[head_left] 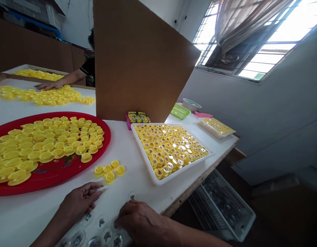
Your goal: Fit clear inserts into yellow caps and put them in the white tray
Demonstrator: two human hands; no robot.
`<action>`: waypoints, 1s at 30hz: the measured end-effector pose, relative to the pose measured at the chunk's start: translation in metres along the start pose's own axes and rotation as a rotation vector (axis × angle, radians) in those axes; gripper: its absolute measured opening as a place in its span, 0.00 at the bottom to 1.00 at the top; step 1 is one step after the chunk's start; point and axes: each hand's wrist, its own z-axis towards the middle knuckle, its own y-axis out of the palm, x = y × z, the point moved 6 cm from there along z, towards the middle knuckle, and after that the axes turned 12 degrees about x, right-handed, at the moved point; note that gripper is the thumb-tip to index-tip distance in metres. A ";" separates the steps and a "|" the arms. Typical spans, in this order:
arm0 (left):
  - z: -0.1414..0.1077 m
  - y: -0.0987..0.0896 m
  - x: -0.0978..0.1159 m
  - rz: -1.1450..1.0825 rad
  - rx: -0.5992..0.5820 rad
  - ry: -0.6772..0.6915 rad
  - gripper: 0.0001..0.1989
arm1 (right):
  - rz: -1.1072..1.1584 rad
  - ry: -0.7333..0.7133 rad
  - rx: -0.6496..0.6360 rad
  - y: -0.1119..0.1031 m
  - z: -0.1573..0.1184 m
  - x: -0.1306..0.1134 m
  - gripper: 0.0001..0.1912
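At the far left, a co-worker's hand [47, 85] lies flat beside a spread of yellow pieces [51, 102] on the white worktop [119, 137]. Nearer, a red tray [78, 171] bears many more such pieces. Right of its near edge is my left hand [77, 201], fingers curled and thumb close to the forefinger; whether it grips anything I cannot tell. Clear discs [107, 235] with dark printed figures lie at the near edge, between and below my hands. Just beyond stands a cluster of five yellow cups [109, 177]. My right hand [143, 219] bends down over the discs, its fingertips hidden, so I cannot tell its grip; one disc shows just past the knuckles. Behind, small packets [138, 118] sit before an upright cardboard panel [140, 61]. Farther right, a white tray [158, 182] is filled with yellow pieces bearing dark figures; beyond it lie a green basket [180, 111] and a second white tray [208, 131]. A crate [247, 224] stands below the worktop at right.
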 end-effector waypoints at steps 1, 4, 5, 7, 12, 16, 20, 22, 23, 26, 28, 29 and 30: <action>-0.001 0.000 0.001 0.006 0.003 0.006 0.32 | 0.002 0.004 0.004 0.005 0.001 0.002 0.12; -0.009 -0.003 0.008 0.004 0.017 0.033 0.28 | 0.020 0.021 0.021 0.015 0.007 0.001 0.13; -0.013 -0.003 0.012 -0.002 0.014 0.057 0.27 | 0.032 0.025 0.026 0.015 0.009 -0.001 0.13; -0.019 -0.003 0.021 -0.009 0.007 0.101 0.23 | 0.056 0.025 0.030 0.013 0.012 -0.006 0.17; -0.020 -0.004 0.025 -0.036 0.015 0.102 0.20 | 0.049 -0.014 -0.004 0.021 0.021 -0.014 0.12; -0.020 -0.006 0.025 -0.063 0.026 0.115 0.18 | 0.125 0.011 0.101 0.027 0.030 -0.008 0.10; -0.022 -0.005 0.027 -0.120 0.023 0.084 0.17 | 0.249 0.201 0.356 0.018 0.039 0.018 0.09; -0.025 -0.001 0.030 -0.204 -0.028 0.074 0.17 | 0.334 0.361 0.470 0.013 0.043 0.035 0.09; -0.026 0.001 0.033 -0.251 -0.062 0.072 0.17 | 0.394 0.438 0.506 0.013 0.046 0.042 0.09; -0.030 0.009 0.038 -0.360 -0.127 0.072 0.17 | 0.565 0.585 0.562 0.014 0.056 0.054 0.10; -0.030 0.010 0.038 -0.384 -0.103 0.078 0.17 | 0.609 0.622 0.585 0.014 0.062 0.056 0.11; -0.029 0.010 0.037 -0.387 -0.082 0.074 0.17 | 0.623 0.636 0.592 0.013 0.065 0.056 0.11; -0.028 0.010 0.036 -0.390 -0.059 0.063 0.17 | 0.644 0.649 0.594 0.013 0.066 0.056 0.11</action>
